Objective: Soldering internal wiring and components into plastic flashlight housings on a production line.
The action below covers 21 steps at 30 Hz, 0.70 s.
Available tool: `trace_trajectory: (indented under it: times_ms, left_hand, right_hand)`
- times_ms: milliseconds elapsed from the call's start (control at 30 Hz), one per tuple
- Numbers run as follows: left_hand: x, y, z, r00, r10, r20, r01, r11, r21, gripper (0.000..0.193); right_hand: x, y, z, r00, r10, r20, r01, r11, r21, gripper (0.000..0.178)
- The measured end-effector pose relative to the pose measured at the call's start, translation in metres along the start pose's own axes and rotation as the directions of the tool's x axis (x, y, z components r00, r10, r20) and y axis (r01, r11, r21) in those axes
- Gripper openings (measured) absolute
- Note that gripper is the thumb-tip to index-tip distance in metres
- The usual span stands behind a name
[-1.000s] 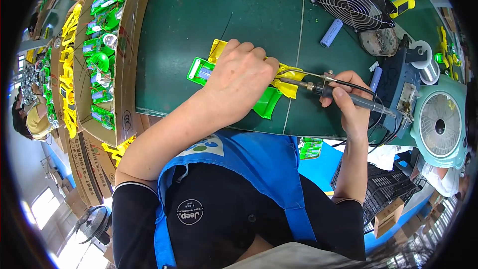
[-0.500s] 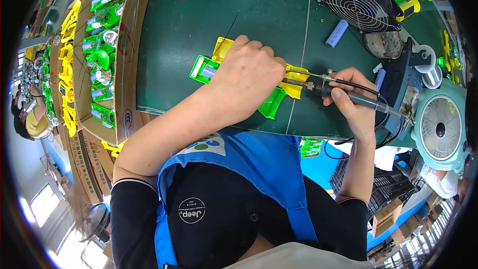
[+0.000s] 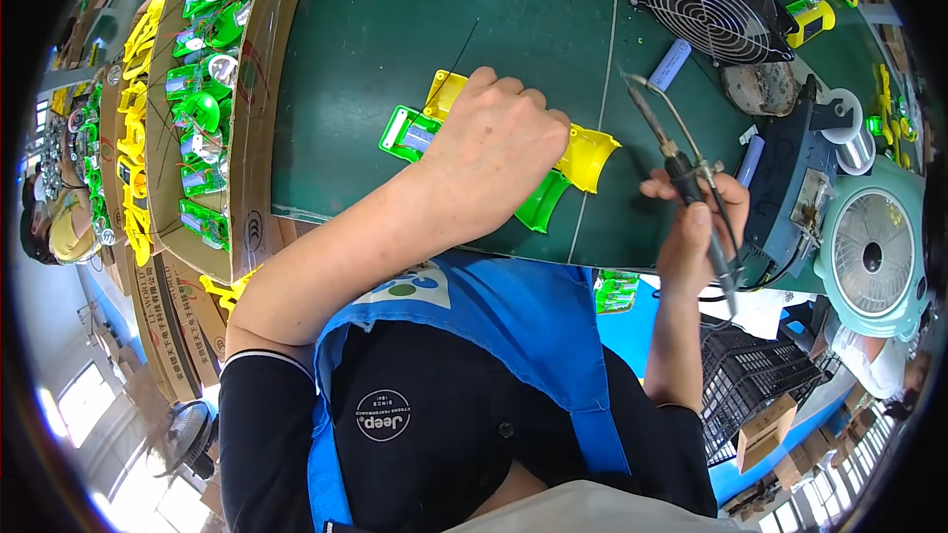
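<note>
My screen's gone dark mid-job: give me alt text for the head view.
Right hand holds a soldering iron, its tip clear of the yellow shell and green shell that the left hand partly covers on a green table. A cardboard box of green assemblies stands left; a black fan, far right.

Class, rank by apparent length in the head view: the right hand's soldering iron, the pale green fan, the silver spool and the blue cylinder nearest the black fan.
1. Soldering iron
2. Pale green fan
3. Silver spool
4. Blue cylinder
</note>
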<state>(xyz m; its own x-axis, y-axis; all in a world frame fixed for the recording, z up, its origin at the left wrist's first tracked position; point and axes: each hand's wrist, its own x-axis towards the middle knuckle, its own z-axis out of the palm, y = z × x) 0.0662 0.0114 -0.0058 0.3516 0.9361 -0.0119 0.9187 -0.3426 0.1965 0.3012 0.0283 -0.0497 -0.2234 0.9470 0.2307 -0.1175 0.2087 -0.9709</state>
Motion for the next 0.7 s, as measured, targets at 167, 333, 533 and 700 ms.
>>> trace_trajectory:
  times_ms: [167, 333, 533, 700]
  left_hand:
    - [0.000, 0.000, -0.001, 1.000, -0.006, 0.008, 0.006, 1.000, -0.011, 0.013]
    - [-0.001, 0.000, -0.001, 1.000, -0.007, 0.000, 0.007, 1.000, -0.023, 0.014]
    - [-0.002, -0.002, 0.002, 1.000, 0.000, -0.024, -0.001, 0.999, -0.034, 0.014]
    - [-0.001, -0.002, 0.000, 1.000, 0.005, -0.012, -0.005, 0.999, -0.044, 0.014]
  right_hand:
    - [-0.010, 0.003, 0.033, 0.997, 0.057, 0.050, -0.055, 0.997, -0.054, 0.030]
    - [-0.009, 0.010, 0.022, 0.988, 0.110, -0.108, -0.105, 0.993, 0.052, 0.022]
    - [-0.002, 0.006, -0.004, 0.968, 0.232, -0.091, -0.213, 0.960, 0.180, 0.024]
    - [-0.010, 0.013, -0.004, 0.983, 0.173, -0.061, -0.161, 0.974, 0.160, 0.026]
